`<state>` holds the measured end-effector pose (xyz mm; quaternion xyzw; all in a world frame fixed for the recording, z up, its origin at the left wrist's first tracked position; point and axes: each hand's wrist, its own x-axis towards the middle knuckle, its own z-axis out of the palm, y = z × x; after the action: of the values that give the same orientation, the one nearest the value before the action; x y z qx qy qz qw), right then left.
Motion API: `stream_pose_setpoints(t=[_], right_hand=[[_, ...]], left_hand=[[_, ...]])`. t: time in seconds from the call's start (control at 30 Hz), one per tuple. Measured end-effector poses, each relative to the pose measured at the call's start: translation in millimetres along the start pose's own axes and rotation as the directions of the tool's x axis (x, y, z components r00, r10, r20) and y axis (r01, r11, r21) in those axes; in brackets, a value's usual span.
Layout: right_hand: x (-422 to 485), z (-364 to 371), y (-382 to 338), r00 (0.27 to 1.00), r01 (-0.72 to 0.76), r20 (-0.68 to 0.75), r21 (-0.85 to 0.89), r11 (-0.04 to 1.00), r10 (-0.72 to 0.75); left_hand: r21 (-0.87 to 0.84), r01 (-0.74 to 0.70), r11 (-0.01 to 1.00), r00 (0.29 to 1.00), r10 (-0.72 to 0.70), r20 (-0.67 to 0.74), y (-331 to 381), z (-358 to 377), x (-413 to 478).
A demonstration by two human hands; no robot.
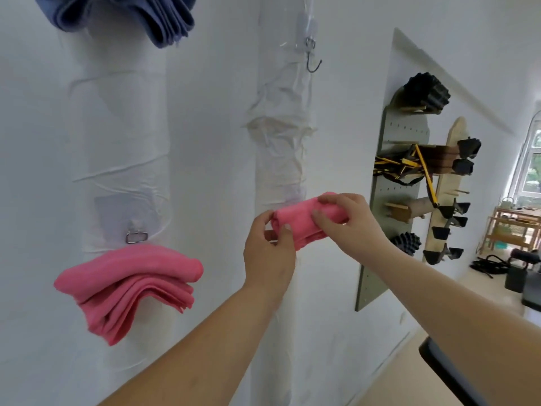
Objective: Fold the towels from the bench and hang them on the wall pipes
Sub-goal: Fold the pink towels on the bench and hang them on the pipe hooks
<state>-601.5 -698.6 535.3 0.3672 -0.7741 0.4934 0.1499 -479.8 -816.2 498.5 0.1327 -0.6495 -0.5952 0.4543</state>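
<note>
**Pink towel held at the right wall pipe**

Both hands hold a folded pink towel (303,227) in front of the right pipe (281,127), at about the pipe's mid-height. The left hand (269,253) pinches the towel's left end between thumb and fingers. The right hand (348,221) curls its fingers over the top of the right end, with the thumb pressed on the front face.

The wall (210,112) is white, and two vertical pipes run down it, both wrapped in creased white covering. A metal hook (313,64) hangs high on the right pipe. On the left pipe (120,142) a second pink towel (128,285) hangs folded just below a metal ring (136,237), and a blue towel (126,16) hangs near the top edge of the view.

To the right, a grey-green pegboard (389,230) is fixed to the wall and carries dark foam rollers, yellow and black cords and wooden pegs. A pale wooden board (448,183) with black clips stands beside it. Further right the room opens to a window (530,168), light wooden furniture (509,227) and a pale floor (389,385).
</note>
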Motion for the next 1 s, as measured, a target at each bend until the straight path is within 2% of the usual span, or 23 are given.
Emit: stream_pose_setpoints(t=[0.17,0.23,0.3,0.37,0.43,0.5,0.57,0.63,0.73,0.83,1.0], right_hand=[[22.5,19.8,19.6,0.995,-0.013,0.100,-0.061,0.998,0.019],[27.2,24.1,20.1,0.993,-0.029,0.115,-0.047,0.998,0.034],[29.5,25.9,19.9,0.983,-0.089,0.145,-0.148,0.985,0.111],[29.1,25.1,18.8,0.965,-0.163,0.151,-0.297,0.941,0.215],[30.8,23.7,17.2,0.959,-0.196,0.141,-0.298,0.934,0.247],[32.6,22.7,13.1,0.970,-0.142,0.148,-0.298,0.944,0.193],[34.6,21.6,12.8,0.984,-0.068,0.138,-0.274,0.959,0.109],[33.3,19.7,12.0,0.993,-0.049,0.100,-0.181,0.982,0.068],[28.9,19.4,12.8,0.990,-0.053,0.124,-0.093,0.994,0.065],[24.7,21.1,17.4,0.974,-0.108,0.197,-0.012,0.994,0.108],[18.9,27.7,25.3,0.958,-0.228,0.214,0.152,0.962,0.193]], left_hand=[[-0.015,0.141,0.990,0.988,-0.142,-0.055,-30.8,5.0,16.3],[0.001,0.141,0.990,0.988,-0.140,-0.066,-34.7,5.2,22.9],[0.042,0.101,0.994,0.993,-0.098,-0.063,-34.5,5.6,27.2],[0.182,-0.015,0.983,0.999,0.023,-0.042,-33.4,5.2,29.2],[0.360,-0.222,0.906,0.974,0.223,0.042,-31.2,2.9,29.0],[0.515,-0.450,0.730,0.891,0.403,0.209,-29.5,0.9,29.6],[0.587,-0.587,0.558,0.807,0.461,0.370,-32.8,0.5,32.5],[0.619,-0.612,0.492,0.790,0.428,0.440,-36.6,0.5,32.3],[0.642,-0.591,0.489,0.806,0.358,0.471,-37.9,0.0,26.2],[0.649,-0.552,0.523,0.830,0.266,0.491,-39.4,0.7,22.5],[0.659,-0.475,0.583,0.856,0.133,0.500,-42.7,3.1,13.6]])
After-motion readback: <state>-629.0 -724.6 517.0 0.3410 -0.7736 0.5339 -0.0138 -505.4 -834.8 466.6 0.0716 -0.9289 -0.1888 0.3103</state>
